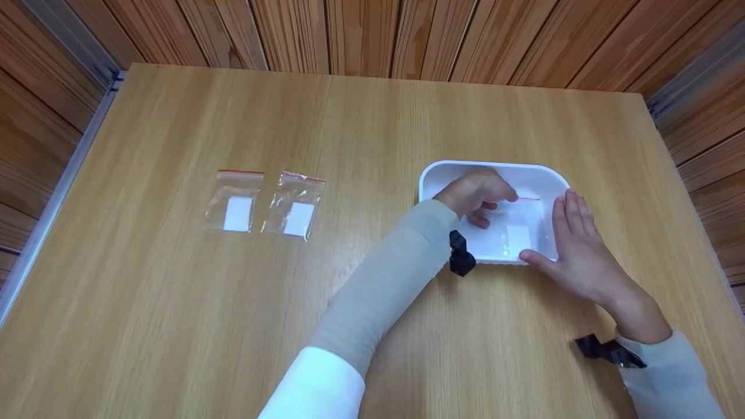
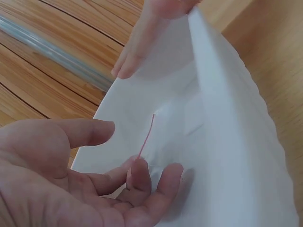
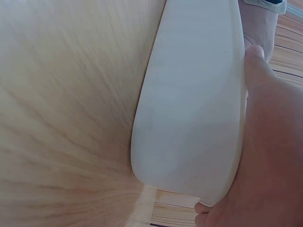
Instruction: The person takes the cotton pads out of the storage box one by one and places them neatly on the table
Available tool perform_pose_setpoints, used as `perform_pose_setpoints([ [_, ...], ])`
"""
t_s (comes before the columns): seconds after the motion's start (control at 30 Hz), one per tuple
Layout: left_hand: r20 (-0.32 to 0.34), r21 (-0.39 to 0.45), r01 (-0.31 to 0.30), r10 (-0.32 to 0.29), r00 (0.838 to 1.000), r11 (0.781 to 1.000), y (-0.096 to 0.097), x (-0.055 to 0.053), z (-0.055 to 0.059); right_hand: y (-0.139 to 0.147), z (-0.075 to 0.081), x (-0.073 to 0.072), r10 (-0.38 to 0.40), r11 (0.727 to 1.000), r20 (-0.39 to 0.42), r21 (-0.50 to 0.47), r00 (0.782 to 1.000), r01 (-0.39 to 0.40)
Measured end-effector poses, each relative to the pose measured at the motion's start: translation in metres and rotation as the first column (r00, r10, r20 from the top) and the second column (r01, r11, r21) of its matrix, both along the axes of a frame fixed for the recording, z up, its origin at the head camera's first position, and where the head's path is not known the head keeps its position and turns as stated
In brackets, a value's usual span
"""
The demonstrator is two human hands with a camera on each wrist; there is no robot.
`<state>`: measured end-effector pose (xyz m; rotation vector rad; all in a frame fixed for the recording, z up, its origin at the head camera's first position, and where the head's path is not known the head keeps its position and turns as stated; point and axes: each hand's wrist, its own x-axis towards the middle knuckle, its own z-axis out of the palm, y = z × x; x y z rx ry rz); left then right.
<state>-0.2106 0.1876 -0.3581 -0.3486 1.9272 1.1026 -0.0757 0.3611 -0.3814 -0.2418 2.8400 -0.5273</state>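
Observation:
A white plastic tub (image 1: 493, 251) stands on the table at the right. Inside it lies a clear zip bag (image 1: 518, 228) with a red seal strip and a white rectangle in it. My left hand (image 1: 478, 191) reaches into the tub from the left. In the left wrist view its thumb (image 2: 92, 131) is apart from the loosely bent fingers (image 2: 140, 176), and one fingertip is right at the end of the red strip. My right hand (image 1: 582, 256) rests against the tub's right end, its fingers straight along the rim and its thumb at the front edge.
Two similar clear zip bags, a left one (image 1: 237, 213) and a right one (image 1: 298, 219), lie side by side on the wooden table (image 1: 174, 302), left of the tub. Wood-plank walls (image 1: 361, 35) surround the table at the back and sides.

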Motion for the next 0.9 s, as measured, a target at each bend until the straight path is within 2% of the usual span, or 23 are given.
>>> perform_pose_setpoints([
  [0.2,-0.012,-0.062,0.053,-0.054,0.998,0.997,0.001,0.0015,0.0044,-0.0005,0.0001,0.0006,0.0,1.0,0.0,0.003,1.0,0.0],
  [0.43,-0.017,-0.037,0.097,-0.097,0.995,0.995,0.0016,0.0031,0.0072,0.001,-0.0007,0.0007,0.014,1.0,-0.014,0.001,1.0,-0.014],
  [0.6,-0.053,-0.017,0.168,-0.169,0.984,0.986,-0.0001,0.0024,0.0071,0.0011,-0.0012,-0.0003,0.02,1.0,-0.019,-0.005,1.0,-0.02],
  [0.9,-0.028,0.027,0.149,-0.148,0.989,0.989,-0.0002,0.0023,0.0079,-0.0003,0.0005,-0.0005,0.002,1.0,0.004,-0.006,1.0,-0.002],
])
